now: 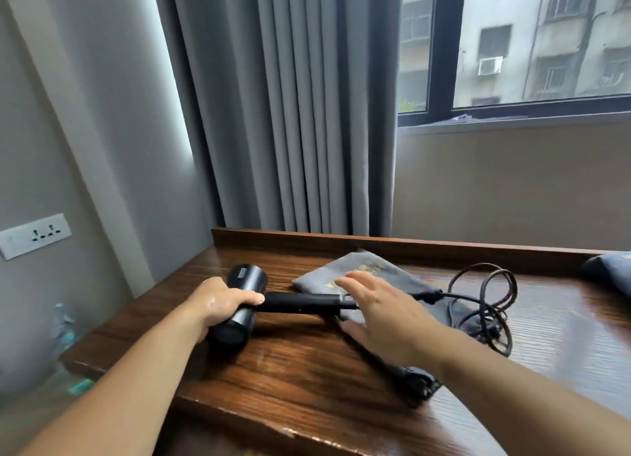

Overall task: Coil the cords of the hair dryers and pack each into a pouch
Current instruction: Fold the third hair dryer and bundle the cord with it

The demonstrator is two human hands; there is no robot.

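**Loose cord, dryer half on the pouch**

At the far left a wall socket point(36, 235) sits clear of the work. On the wooden desk point(307, 360) the left hand point(222, 302) is wrapped round the barrel of the black hair dryer point(297, 303), which lies on its side with the handle pointing right. If that grip lifts or turns the dryer now, the uncoiled cord point(432, 296) would likely drag behind it and could snag or pull the fabric askew.

The right hand point(379, 315) hovers with fingers spread and holds nothing, above the handle's end and the grey pouch point(372, 267). Whether it touches either cannot be told. The handle's tip rests on the pouch, so tugging the pouch free could shift the dryer.

Further right the cord lies in loose, uneven loops, partly on the pouch. Gathered carelessly, they may tangle or kink near the handle. Another dark pouch-like item point(611, 274) shows at the right edge.

The dryer is matt black with a short round barrel and a slim straight handle. The pouch is flat, soft grey cloth with gold lettering.
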